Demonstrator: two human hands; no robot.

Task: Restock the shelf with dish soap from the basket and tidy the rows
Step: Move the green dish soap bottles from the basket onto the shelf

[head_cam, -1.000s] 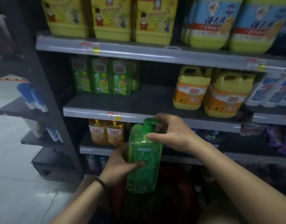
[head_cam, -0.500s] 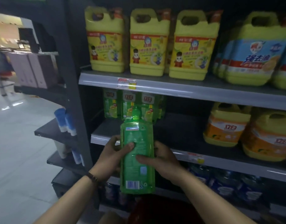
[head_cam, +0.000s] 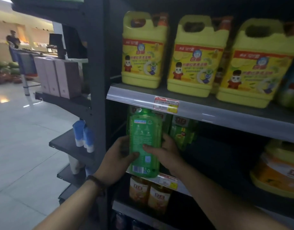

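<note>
Lifted higher than before, the translucent green plastic dish soap bottle (head_cam: 143,143) stood upright between my left hand (head_cam: 119,156) and right hand (head_cam: 164,151), both gripping its sides before the grey metal shelf (head_cam: 209,113).

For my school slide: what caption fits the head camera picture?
Left hand and right hand hold a green soap bottle upright before the other green bottles.

Cannot read the print on the green bottle (head_cam: 143,143) — too blurred; same with the price tag (head_cam: 166,104). Behind that bottle, only part of the shelved bottles (head_cam: 182,131) showing, and fingers of the right hand (head_cam: 166,151) partly hidden. Orange jug (head_cam: 279,170) cut off at the right edge.
</note>
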